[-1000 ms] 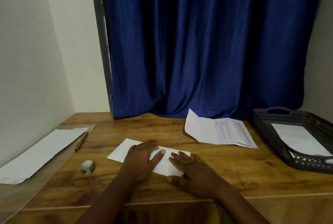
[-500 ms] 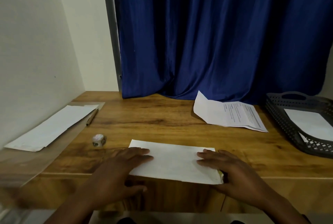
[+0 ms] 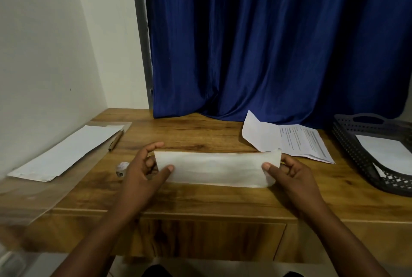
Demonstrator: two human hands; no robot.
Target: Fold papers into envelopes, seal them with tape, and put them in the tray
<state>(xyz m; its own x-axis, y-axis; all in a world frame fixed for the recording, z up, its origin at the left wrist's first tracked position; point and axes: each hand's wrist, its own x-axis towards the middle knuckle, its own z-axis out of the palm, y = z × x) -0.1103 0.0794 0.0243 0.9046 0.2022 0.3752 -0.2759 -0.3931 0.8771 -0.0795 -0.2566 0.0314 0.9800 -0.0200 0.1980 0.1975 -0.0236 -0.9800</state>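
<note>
Two hands — the left hand (image 3: 142,172) and the right hand (image 3: 289,176) — over one wooden desk (image 3: 200,134). One folded paper (image 3: 216,168) between them. One printed sheet (image 3: 289,140), one long white sheet (image 3: 66,154), one pen (image 3: 116,140), one small tape roll (image 3: 122,167), one dark tray (image 3: 347,140) holding one white paper (image 3: 383,151) — one blue curtain (image 3: 267,42) behind.

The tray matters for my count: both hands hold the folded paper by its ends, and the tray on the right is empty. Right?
Not quite. The head view shows white paper already in the tray. The rest holds: the left hand and right hand pinch the folded paper by its ends.
</note>
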